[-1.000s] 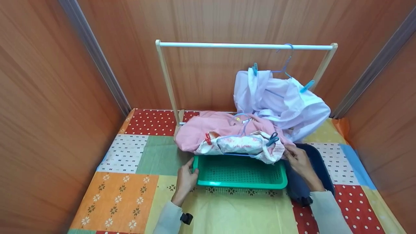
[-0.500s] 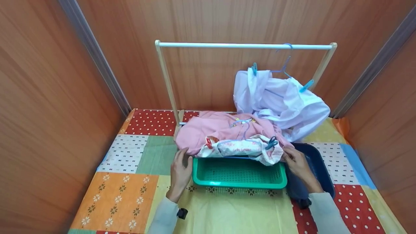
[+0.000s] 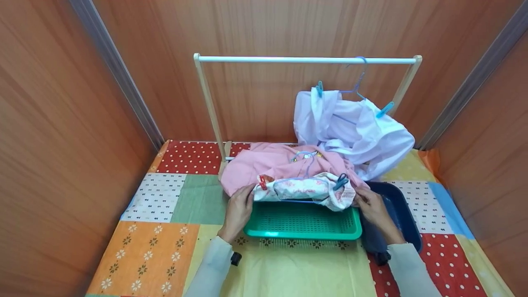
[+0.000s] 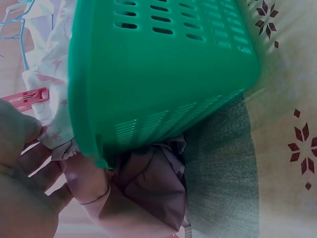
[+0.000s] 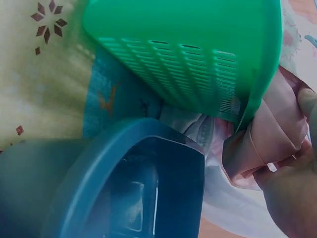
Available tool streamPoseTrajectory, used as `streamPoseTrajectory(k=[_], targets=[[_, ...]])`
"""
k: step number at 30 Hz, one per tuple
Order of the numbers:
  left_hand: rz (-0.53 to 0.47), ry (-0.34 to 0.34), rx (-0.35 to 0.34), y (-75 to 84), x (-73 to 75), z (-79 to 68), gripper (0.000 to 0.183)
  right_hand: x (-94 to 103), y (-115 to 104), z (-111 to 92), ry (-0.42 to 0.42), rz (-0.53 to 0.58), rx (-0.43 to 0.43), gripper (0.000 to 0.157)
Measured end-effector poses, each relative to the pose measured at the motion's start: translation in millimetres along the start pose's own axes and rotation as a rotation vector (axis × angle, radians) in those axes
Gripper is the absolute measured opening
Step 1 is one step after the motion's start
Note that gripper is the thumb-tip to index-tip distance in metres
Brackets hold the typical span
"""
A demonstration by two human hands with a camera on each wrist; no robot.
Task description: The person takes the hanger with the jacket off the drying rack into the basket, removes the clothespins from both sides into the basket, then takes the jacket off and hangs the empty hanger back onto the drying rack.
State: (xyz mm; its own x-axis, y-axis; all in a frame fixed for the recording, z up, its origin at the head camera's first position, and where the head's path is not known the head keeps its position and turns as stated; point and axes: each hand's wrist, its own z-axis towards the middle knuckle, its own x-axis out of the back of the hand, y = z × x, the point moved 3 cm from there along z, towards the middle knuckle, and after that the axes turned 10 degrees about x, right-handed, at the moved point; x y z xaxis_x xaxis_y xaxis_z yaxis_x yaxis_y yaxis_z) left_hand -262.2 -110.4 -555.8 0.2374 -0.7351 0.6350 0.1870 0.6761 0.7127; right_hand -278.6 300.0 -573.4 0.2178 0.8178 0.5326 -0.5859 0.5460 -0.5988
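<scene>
A pink garment (image 3: 258, 163) with a small printed figure lies draped over the back of a green basket (image 3: 303, 235). On top of it, a white printed cloth (image 3: 305, 190) is fastened to a blue hanger (image 3: 308, 167) by a red clothespin (image 3: 262, 181) and a dark blue clothespin (image 3: 341, 181). My left hand (image 3: 239, 210) pinches the fabric edge at the left, beside the red clothespin; its fingertips go behind the cloth. With the right hand (image 3: 373, 208), I grip a fold of the pink garment at the basket's right corner, as the right wrist view shows.
Behind stands a small clothes rack (image 3: 280, 60). From it hangs a white garment (image 3: 350, 128) on a hanger, held by light blue clothespins (image 3: 385, 109). A dark blue tub (image 3: 414, 237) sits right of the basket. Wooden panels (image 3: 255, 24) enclose the patchwork cloth (image 3: 152, 255).
My left hand has left the green basket's left rim and moved up to the fabric's left edge. The right hand keeps its grip; the hanger and printed cloth have shifted slightly downward.
</scene>
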Motion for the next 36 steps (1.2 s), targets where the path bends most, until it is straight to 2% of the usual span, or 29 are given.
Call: streamPoseTrajectory(k=[6, 10, 14, 20, 26, 36], targets=[[0.015, 0.045, 0.035, -1.3, -1.8, 2.5, 0.027, -1.0, -2, 2, 0.016, -0.05, 0.066, 0.022], [0.02, 0.081, 0.035, -0.1, -2.1, 3.5, 0.025, 0.6, -6, 3, -0.016, -0.1, 0.042, 0.024], [0.03, 0.086, 0.047, 0.8, -2.0, 3.7, 0.024, 6.1, -11, 4, -0.04, -0.126, 0.001, 0.028], [0.053, 0.092, 0.047, 0.2, -1.7, 4.9, 0.023, 21.1, -24, 8, 0.02, -0.106, 0.025, 0.035], [0.063, 0.112, 0.04, 0.5, -1.0, 4.6, 0.023, 31.9, -37, 16, 0.091, -0.085, 0.041, 0.029], [0.061, 0.084, 0.073, 0.6, 0.0, 5.2, 0.024, 27.9, -58, 31, 0.057, -0.057, 0.121, 0.03]])
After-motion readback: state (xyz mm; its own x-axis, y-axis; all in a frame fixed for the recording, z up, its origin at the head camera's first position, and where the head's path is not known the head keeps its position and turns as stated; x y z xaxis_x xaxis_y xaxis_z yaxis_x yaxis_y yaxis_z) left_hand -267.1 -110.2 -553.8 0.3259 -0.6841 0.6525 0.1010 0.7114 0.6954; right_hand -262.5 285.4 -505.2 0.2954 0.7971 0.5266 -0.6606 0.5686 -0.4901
